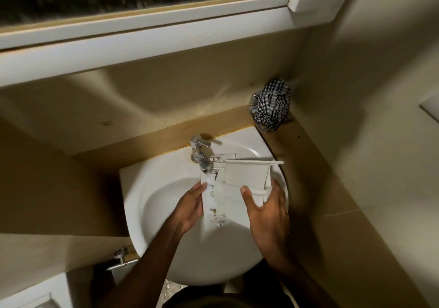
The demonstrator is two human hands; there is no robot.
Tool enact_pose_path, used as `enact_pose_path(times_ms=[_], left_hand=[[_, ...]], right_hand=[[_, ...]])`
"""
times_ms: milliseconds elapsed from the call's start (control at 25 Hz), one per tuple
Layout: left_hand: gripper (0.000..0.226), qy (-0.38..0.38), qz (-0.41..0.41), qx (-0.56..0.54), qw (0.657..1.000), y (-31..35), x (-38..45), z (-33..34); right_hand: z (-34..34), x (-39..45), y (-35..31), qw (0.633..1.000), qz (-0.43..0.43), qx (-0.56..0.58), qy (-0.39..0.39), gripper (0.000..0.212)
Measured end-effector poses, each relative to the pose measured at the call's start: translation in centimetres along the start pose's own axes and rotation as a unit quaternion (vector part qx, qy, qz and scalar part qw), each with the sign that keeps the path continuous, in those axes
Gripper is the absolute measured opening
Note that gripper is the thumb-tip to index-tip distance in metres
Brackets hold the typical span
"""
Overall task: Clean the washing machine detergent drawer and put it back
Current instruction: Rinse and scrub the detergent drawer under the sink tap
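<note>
The white plastic detergent drawer (235,189) is held over the white sink basin (166,201), its front panel toward the far right. Its far left corner sits right under the spout of the chrome tap (200,154). My left hand (190,209) holds the drawer's left edge, fingers against its side. My right hand (266,210) grips the right side, thumb on the top face and fingers round the right edge. I cannot tell whether water is running.
A black-and-white checked cloth (273,104) is bunched in the far right corner on the tan counter (308,177). A white shelf (142,44) juts out above the sink. A metal valve (121,258) sits low at the left.
</note>
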State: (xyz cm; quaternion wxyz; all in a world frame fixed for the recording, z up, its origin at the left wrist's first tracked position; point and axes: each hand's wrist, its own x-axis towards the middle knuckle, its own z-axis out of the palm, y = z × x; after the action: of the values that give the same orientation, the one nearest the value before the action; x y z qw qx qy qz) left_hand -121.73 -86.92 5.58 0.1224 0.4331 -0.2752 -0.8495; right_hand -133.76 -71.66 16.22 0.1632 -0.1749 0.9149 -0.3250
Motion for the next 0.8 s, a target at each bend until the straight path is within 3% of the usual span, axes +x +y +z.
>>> enact_pose_path(times_ms=[120, 240, 480, 680, 800], left_hand=[[0.041, 0.050, 0.032, 0.050, 0.997, -0.1, 0.6, -0.9], [0.031, 0.084, 0.059, 0.121, 0.987, -0.2, 0.3, -1.1], [0.025, 0.108, 0.063, 0.172, 0.977, -0.1, -1.5, -0.8], [0.027, 0.148, 0.065, 0.189, 0.969, -0.3, -4.9, -1.1], [0.042, 0.161, 0.085, 0.196, 0.964, -0.3, -6.6, -2.2]], right_hand=[[1.1, -0.7, 0.8, 0.998, 0.029, 0.057, 0.005, 0.086], [1.9, -1.7, 1.1, 0.994, 0.052, 0.097, 0.006, 0.085], [1.8, -1.8, 1.3, 0.991, 0.048, 0.128, -0.003, 0.078], [0.2, -0.9, 2.9, 0.985, 0.070, 0.149, -0.041, 0.066], [-0.4, 0.3, 3.4, 0.975, 0.067, 0.192, -0.091, 0.040]])
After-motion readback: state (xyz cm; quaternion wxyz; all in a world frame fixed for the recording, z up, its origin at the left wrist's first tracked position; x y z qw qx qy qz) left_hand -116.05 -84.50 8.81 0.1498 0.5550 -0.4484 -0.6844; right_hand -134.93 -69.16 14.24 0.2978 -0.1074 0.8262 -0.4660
